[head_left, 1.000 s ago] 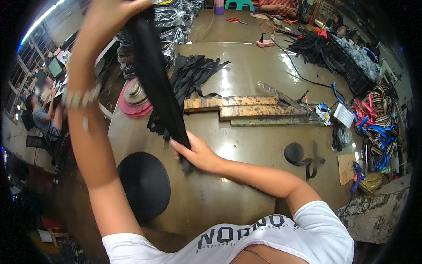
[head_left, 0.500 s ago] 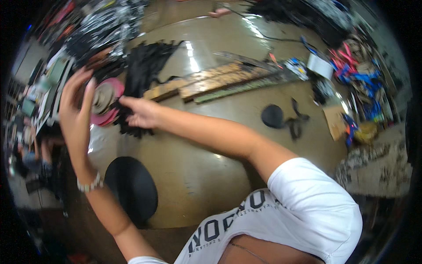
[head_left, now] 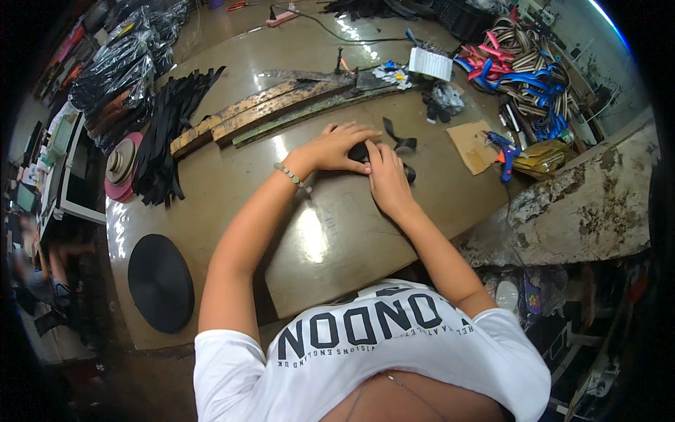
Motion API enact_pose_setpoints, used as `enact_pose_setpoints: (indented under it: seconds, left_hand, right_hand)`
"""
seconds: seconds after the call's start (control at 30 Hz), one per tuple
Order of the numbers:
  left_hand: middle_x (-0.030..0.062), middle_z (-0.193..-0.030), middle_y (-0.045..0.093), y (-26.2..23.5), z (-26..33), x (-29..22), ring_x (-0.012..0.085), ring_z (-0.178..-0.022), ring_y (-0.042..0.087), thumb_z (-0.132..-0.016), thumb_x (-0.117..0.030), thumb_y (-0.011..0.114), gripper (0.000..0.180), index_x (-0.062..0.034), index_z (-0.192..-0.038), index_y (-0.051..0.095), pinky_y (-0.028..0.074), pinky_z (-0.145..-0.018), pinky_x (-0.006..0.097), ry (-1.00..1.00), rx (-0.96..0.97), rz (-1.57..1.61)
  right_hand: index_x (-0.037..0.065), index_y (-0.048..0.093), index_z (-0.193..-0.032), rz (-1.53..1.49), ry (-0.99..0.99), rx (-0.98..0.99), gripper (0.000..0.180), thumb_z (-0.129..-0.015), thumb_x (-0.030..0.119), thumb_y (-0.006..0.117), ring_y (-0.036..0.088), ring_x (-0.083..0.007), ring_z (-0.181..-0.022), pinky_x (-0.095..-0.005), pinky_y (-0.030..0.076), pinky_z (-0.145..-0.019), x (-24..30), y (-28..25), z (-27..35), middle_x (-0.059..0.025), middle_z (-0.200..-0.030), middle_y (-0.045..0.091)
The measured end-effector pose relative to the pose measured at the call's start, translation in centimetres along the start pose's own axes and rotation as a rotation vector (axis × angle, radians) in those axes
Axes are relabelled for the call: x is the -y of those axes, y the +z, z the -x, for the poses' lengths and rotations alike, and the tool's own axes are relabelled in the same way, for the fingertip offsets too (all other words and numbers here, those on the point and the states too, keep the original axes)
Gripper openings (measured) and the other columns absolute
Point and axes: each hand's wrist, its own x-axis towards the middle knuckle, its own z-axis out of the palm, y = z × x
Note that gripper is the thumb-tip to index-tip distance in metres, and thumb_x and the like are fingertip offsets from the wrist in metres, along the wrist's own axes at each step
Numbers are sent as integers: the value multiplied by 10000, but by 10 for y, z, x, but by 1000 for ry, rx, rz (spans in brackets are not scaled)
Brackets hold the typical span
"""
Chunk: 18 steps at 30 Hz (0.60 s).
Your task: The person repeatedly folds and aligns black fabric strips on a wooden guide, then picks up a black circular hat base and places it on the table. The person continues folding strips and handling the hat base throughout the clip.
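Observation:
My left hand (head_left: 341,149) curves round a small coil of black strap (head_left: 359,152) on the table, thumb on the near side and fingers on the far side. Against the coil's right side press the fingers of my right hand (head_left: 388,177). Most of the coil is hidden under both hands. A loose black strap end (head_left: 399,139) lies curled just beyond my right hand, and another black piece (head_left: 410,173) shows beside it. Lying flat at the left front is a large round black coil (head_left: 160,283).
Long worn wooden bars (head_left: 267,112) lie across the table beyond my hands. Black strips (head_left: 169,126) and pink-rimmed reels (head_left: 123,167) are at the left. At the right are cardboard (head_left: 472,147), a blue glue gun (head_left: 505,151) and coiled coloured straps (head_left: 538,84).
Both hands have swung from the reels and black strips at the left to the small black coil at the right, and now grip it. The view has shifted too.

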Motion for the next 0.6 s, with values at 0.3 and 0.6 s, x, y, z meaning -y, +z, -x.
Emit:
enact_pose_setpoints:
  seconds: [0.3,0.6]
  left_hand:
    - [141,-1127,466,-20,62,-25,327,-1057,431,-791,-259,610,196,-121,-928,597,356,-905,421,-106,-37,-28]
    - [108,-1185,458,-93,168,-68,330,-1096,405,-755,-279,627,220,-127,-907,583,335,-894,420,-386,-40,-346]
  right_hand:
    - [9,613,-849,-537,23,614,230,-865,215,513,573,-229,-673,-325,443,-638,-48,-98,19,-106,-697,592]
    - [36,568,-826,-875,423,585,232,-891,252,512,427,-33,-635,-192,336,-538,-128,-181,34,43,-692,500]
